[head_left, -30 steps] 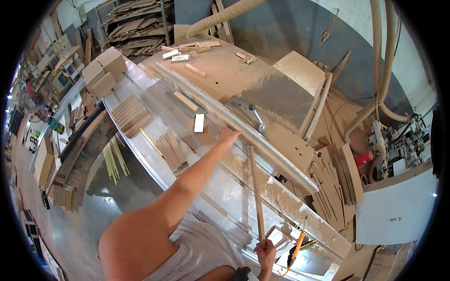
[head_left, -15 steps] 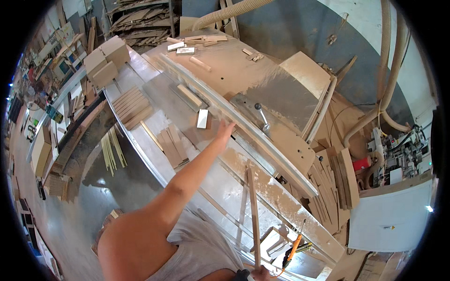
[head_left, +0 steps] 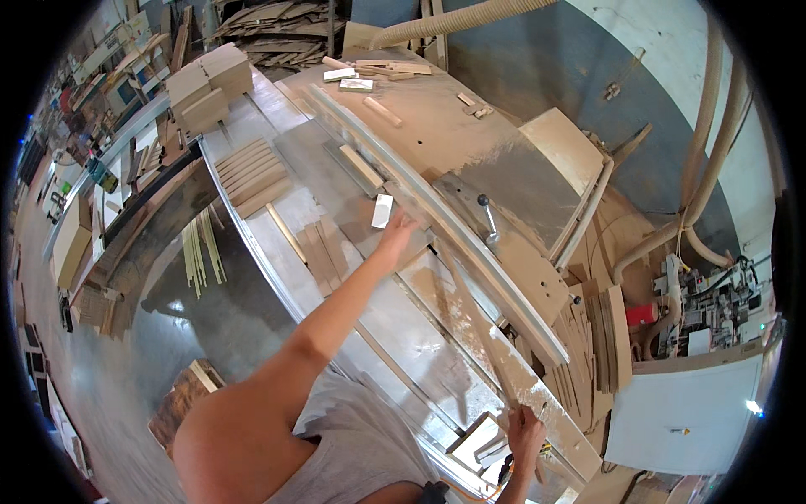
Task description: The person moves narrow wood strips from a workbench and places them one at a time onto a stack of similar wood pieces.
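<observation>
My left hand (head_left: pixel 401 235) reaches over the metal saw table (head_left: pixel 430 351), beside the long fence (head_left: pixel 453 223). Its fingers are stretched toward the fence and look apart; whether they touch a piece there I cannot tell. Just past that hand lies a small white-topped block (head_left: pixel 383 211), with a short wooden bar (head_left: pixel 361 166) farther up along the fence. Closer to me, my right hand (head_left: pixel 526 430) is closed round the near end of a long thin wooden strip (head_left: pixel 484 332). The strip slants along the fence, its far end close to my left hand.
Left of the left arm lie a row of wooden strips (head_left: pixel 250 176), a thin stick (head_left: pixel 286 233) and flat boards (head_left: pixel 323 254). Cardboard boxes (head_left: pixel 207 88) stand at the far left end. A crank handle (head_left: pixel 488 218) rises beyond the fence. An open box (head_left: pixel 483 445) sits beside my right hand.
My right hand has come up and forward with the wooden strip, which has swung toward the fence. My left hand stays near the white-topped block. The whole view has shifted slightly.
</observation>
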`<state>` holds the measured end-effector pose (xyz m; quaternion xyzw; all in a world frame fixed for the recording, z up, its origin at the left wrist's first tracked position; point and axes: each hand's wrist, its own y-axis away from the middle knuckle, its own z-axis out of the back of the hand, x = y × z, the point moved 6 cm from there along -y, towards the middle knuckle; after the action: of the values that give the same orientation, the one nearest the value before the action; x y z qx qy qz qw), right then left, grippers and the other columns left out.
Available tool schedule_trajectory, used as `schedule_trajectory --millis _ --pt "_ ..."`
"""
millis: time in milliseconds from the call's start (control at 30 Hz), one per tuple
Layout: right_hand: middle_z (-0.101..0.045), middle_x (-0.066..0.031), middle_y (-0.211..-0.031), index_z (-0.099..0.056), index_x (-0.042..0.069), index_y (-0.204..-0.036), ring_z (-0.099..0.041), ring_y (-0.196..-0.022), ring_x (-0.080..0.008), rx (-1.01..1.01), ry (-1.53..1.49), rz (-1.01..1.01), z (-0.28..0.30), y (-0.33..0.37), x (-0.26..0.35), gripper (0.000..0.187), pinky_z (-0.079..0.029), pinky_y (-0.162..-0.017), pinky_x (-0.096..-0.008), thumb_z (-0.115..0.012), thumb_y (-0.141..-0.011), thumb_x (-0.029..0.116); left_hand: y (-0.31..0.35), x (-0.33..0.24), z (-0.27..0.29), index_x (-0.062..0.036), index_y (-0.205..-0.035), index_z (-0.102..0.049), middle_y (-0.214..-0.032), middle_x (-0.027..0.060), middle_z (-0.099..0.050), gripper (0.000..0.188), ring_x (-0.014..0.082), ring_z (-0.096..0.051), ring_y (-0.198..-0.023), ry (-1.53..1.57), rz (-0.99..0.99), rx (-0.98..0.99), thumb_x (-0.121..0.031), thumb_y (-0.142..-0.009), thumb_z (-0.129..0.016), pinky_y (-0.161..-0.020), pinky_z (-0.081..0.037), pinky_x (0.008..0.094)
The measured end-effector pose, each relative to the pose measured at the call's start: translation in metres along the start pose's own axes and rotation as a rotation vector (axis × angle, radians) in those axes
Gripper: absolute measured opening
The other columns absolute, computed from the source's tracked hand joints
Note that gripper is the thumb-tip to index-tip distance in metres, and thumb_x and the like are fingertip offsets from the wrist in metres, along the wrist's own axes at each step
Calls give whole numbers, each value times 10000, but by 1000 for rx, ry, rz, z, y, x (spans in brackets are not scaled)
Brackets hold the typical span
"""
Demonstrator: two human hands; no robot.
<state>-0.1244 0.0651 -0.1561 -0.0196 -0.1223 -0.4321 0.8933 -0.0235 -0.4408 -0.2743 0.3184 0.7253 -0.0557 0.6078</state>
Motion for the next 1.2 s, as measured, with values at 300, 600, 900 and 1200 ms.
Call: schedule_trajectory --millis 300,600,900,1200 --pt "-660 -184 -749 -635 58 -913 -645 -715 -406 -19 129 105 17 -82 22 211 -493 -605 -496 -672 -822 245 95 -33 133 -12 -1369 -490 -1330 52 -564 435 168 -525 -1209 -48 -220 -96 -167 -969 -562 -1043 -378 295" --pt "-650 -224 -763 -646 63 -940 -630 -748 -453 -24 235 174 18 -136 71 257 -490 -634 -531 -672 -841 298 115 -31 227 40 -1281 -547 -1230 93 -621 354 149 -560 -1154 13 -125 -318 -111 -961 -570 -993 -414 267" --pt "-655 -234 -809 -653 69 -950 -627 -784 -458 3 227 157 19 -180 127 279 -489 -664 -541 -679 -828 319 30 -67 215 38 -1287 -535 -1218 112 -620 387 180 -568 -1164 -57 -255 -118 -188 -975 -572 -1011 -421 297" --pt "-643 -204 -758 -644 63 -933 -624 -749 -442 81 255 131 35 -227 189 246 -483 -629 -508 -694 -813 272 -58 -78 228 37 -1254 -560 -1193 96 -641 362 168 -594 -1121 -23 -197 -184 -198 -979 -570 -969 -438 281"
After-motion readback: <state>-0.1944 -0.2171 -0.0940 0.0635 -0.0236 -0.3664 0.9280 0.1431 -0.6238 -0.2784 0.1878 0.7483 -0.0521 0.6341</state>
